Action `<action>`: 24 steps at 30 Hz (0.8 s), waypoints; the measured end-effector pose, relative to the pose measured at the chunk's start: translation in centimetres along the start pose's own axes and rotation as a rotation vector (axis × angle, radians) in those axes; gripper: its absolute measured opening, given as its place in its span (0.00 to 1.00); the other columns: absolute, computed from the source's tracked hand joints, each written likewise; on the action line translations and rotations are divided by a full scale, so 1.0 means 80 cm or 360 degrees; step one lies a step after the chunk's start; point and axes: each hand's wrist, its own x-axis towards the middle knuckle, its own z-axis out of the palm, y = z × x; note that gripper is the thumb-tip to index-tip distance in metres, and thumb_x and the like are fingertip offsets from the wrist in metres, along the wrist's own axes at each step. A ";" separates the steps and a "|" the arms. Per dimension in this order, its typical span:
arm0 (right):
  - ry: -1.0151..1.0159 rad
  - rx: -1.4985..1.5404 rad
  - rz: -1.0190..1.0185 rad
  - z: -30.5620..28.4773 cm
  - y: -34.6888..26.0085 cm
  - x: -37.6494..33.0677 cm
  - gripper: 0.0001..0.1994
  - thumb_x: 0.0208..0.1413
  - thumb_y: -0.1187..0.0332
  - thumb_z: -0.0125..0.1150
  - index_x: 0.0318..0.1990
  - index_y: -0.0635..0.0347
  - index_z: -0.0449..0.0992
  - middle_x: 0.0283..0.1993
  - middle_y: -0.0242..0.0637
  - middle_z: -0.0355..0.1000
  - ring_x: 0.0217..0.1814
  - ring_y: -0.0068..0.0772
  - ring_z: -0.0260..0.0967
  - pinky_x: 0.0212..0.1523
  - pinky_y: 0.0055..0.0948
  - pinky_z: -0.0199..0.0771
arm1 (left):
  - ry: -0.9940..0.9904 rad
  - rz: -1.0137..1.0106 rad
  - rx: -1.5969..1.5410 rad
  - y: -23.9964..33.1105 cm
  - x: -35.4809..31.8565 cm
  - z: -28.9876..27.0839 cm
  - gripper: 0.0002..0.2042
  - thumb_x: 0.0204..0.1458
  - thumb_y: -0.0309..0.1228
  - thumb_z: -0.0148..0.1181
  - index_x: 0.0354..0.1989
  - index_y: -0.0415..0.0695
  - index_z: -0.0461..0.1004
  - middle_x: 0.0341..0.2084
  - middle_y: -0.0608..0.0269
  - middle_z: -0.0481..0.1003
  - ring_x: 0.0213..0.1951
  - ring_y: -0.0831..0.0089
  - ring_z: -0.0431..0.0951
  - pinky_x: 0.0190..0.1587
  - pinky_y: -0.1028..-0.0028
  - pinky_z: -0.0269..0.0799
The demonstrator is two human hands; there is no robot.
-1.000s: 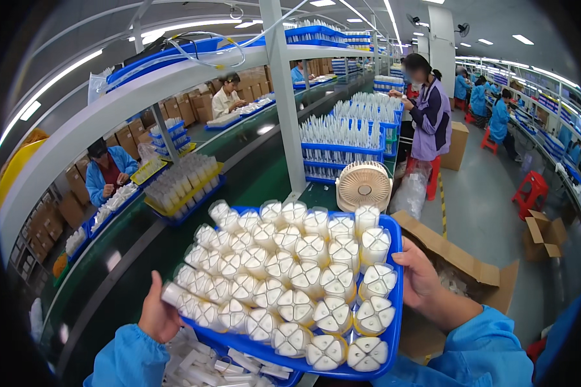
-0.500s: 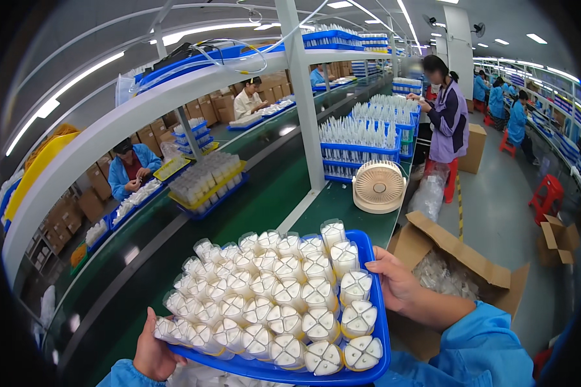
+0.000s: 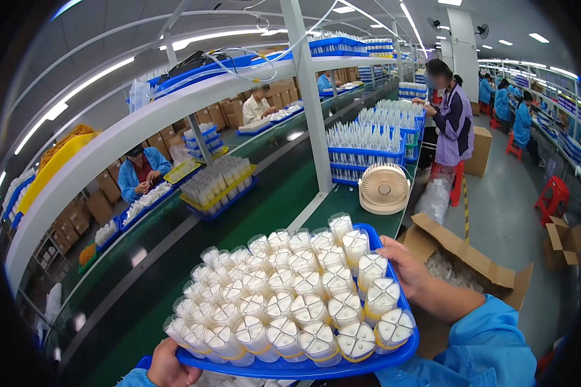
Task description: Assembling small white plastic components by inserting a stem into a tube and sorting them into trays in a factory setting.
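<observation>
Cylinders (image 3: 281, 303), white-topped, filled a blue tray (image 3: 409, 346). The left hand (image 3: 173, 366) gripped its near left corner, the right hand (image 3: 404, 267) its far right side.

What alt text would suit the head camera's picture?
A person's left hand and right hand hold a blue tray packed with white-topped clear cylinders. Beyond it, a beige fan stands on a green surface near stacked blue bins, with people working farther back.

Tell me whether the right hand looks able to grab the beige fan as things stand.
Probably not: the right hand holds the loaded blue tray, though nothing seems to block the fan.
</observation>
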 end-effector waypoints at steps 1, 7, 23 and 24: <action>0.0001 -0.0017 -0.0003 -0.001 -0.003 0.000 0.10 0.52 0.72 0.51 0.42 0.62 0.65 0.41 0.42 0.70 0.40 0.32 0.72 0.43 0.32 0.74 | 0.0076 0.0050 -0.0010 -0.002 -0.005 0.004 0.15 0.55 0.37 0.41 0.40 0.38 0.68 0.22 0.58 0.73 0.13 0.72 0.69 0.11 0.78 0.61; -0.0042 -0.0093 0.0007 -0.001 -0.013 0.014 0.08 0.54 0.70 0.50 0.40 0.61 0.63 0.38 0.39 0.69 0.39 0.29 0.71 0.41 0.30 0.74 | 0.0199 0.0016 -0.0055 -0.021 -0.015 0.022 0.17 0.57 0.39 0.35 0.35 0.39 0.67 0.14 0.57 0.69 0.08 0.67 0.66 0.07 0.74 0.60; -0.0476 0.0262 0.0377 0.059 -0.010 -0.037 0.32 0.58 0.69 0.42 0.66 0.46 0.32 0.69 0.36 0.35 0.69 0.33 0.40 0.63 0.37 0.49 | 0.0499 0.0689 -0.0035 -0.047 -0.052 0.013 0.19 0.58 0.43 0.37 0.39 0.38 0.66 0.20 0.55 0.70 0.10 0.70 0.67 0.08 0.77 0.61; -0.0489 0.0133 0.0424 0.059 -0.013 -0.047 0.34 0.58 0.70 0.43 0.66 0.44 0.30 0.69 0.36 0.34 0.69 0.33 0.40 0.64 0.37 0.49 | 0.0500 0.0651 0.0000 -0.050 -0.052 0.001 0.18 0.58 0.42 0.37 0.40 0.38 0.66 0.21 0.56 0.71 0.11 0.71 0.68 0.08 0.78 0.60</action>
